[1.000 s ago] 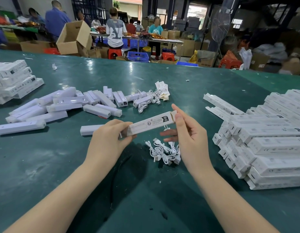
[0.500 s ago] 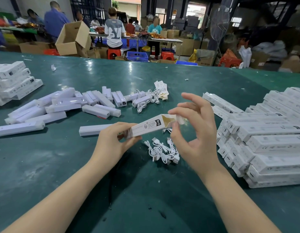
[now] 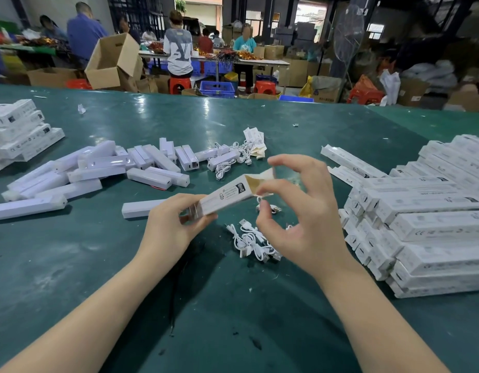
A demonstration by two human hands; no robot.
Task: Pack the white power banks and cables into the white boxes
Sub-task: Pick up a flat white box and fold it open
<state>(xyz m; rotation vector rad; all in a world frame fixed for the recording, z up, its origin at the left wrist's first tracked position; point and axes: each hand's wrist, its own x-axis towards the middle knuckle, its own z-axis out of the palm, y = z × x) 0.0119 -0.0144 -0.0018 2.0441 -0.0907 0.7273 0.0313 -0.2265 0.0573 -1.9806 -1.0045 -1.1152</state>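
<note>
My left hand [image 3: 173,227] grips the near end of a long white box [image 3: 224,196], held tilted above the green table [image 3: 71,265]. Its far end is open and shows a brown inside. My right hand [image 3: 300,211] pinches a flap at that open end between thumb and forefinger, with the other fingers spread. A loose white power bank [image 3: 141,208] lies just behind my left hand. A bundle of white cables [image 3: 253,243] lies on the table under my right hand. Several more power banks [image 3: 98,168] are heaped at the left.
White boxes [image 3: 434,224] are stacked high at the right, with flat ones [image 3: 351,162] behind them. A smaller box stack [image 3: 17,130] sits far left. More cables [image 3: 227,160] and paper leaflets [image 3: 255,142] lie mid-table. People work at tables beyond the far edge.
My right hand moved from the closed box end to pinching its flap. The end now stands open, and the box has tilted up toward the right.
</note>
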